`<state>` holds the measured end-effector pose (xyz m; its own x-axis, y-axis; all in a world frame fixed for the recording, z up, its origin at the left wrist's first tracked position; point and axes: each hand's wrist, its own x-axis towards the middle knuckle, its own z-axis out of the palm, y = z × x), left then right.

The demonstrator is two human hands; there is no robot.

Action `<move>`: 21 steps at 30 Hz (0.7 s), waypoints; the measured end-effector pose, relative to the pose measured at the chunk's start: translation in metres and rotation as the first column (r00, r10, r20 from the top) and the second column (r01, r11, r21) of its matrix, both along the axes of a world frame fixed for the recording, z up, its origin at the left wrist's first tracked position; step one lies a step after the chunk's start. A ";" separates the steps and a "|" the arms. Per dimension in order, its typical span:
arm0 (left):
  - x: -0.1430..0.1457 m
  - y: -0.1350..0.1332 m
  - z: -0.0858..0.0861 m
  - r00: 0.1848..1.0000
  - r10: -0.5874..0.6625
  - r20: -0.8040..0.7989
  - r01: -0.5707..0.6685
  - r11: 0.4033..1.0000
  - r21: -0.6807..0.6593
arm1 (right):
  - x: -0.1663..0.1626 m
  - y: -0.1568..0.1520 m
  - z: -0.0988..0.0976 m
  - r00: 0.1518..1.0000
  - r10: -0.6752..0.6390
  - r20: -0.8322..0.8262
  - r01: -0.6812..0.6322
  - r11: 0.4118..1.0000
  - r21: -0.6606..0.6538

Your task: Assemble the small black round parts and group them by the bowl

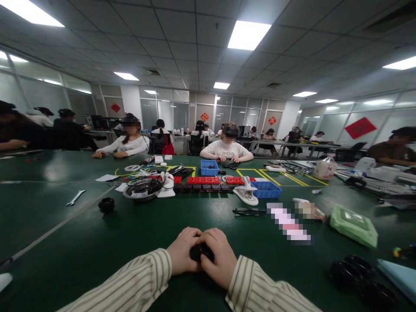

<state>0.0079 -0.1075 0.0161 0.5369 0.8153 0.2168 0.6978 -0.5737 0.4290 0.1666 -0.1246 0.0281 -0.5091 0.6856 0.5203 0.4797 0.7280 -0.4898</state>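
Both my hands are wrapped around a round black part (202, 252) near the front middle of the table. My left hand (182, 252) closes on it from the left. From the right, my right hand (220, 255) grips the same part, its thumb along the near side and its fingers over the top. Much of the part is covered by my fingers, so its exact kind is unclear. A similar black ribbed part (106, 205) stands on the table to the left. Several glossy black round parts (346, 274) sit close together at the front right.
A green pack of wipes (354, 226), a pair of glasses (249, 212) and a white clamp (246, 192) lie beyond my hands. Farther back are a red power strip (203, 180), blue bins (267, 190) and a cable-filled bowl (140, 196). A wrench (76, 197) lies left. People sit opposite.
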 end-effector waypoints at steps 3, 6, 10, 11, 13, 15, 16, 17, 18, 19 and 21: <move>0.000 -0.002 0.001 1.000 0.022 -0.002 -0.022 1.000 -0.008 | 0.001 -0.001 -0.001 0.999 -0.023 -0.036 0.024 0.999 0.031; 0.002 -0.007 0.002 0.996 0.082 0.021 -0.083 0.996 0.032 | 0.002 -0.001 -0.002 0.989 -0.137 -0.048 0.139 0.990 0.038; 0.006 -0.012 0.007 0.993 0.114 -0.011 -0.112 0.988 0.107 | 0.000 0.000 -0.004 0.963 -0.270 -0.001 0.270 0.962 0.028; 0.007 -0.013 0.007 0.994 0.106 -0.025 -0.102 0.986 0.129 | 0.000 -0.001 -0.004 0.960 -0.280 0.012 0.280 0.960 0.025; 0.008 -0.014 0.007 0.995 0.088 -0.048 -0.080 0.984 0.161 | -0.001 -0.003 -0.004 0.962 -0.272 0.035 0.272 0.962 0.016; 0.008 -0.013 0.004 0.994 0.095 -0.051 -0.086 0.984 0.157 | -0.002 -0.003 -0.004 0.966 -0.252 0.054 0.251 0.968 0.017; 0.008 -0.011 0.001 0.995 0.090 -0.050 -0.082 0.986 0.147 | -0.002 -0.002 -0.005 0.969 -0.236 0.072 0.235 0.972 0.019; 0.007 -0.009 -0.001 0.995 0.082 -0.051 -0.075 0.987 0.139 | -0.002 -0.001 -0.005 0.971 -0.223 0.091 0.222 0.975 0.021; 0.007 -0.007 -0.004 0.996 0.076 -0.053 -0.069 0.989 0.135 | -0.001 0.001 -0.006 0.971 -0.212 0.110 0.211 0.977 0.025; 0.006 -0.004 -0.007 0.996 0.067 -0.056 -0.059 0.989 0.134 | 0.000 0.003 -0.007 0.972 -0.200 0.126 0.198 0.980 0.031; 0.004 -0.001 -0.011 0.997 0.054 -0.055 -0.047 0.990 0.135 | 0.001 0.006 -0.009 0.975 -0.166 0.150 0.162 0.986 0.041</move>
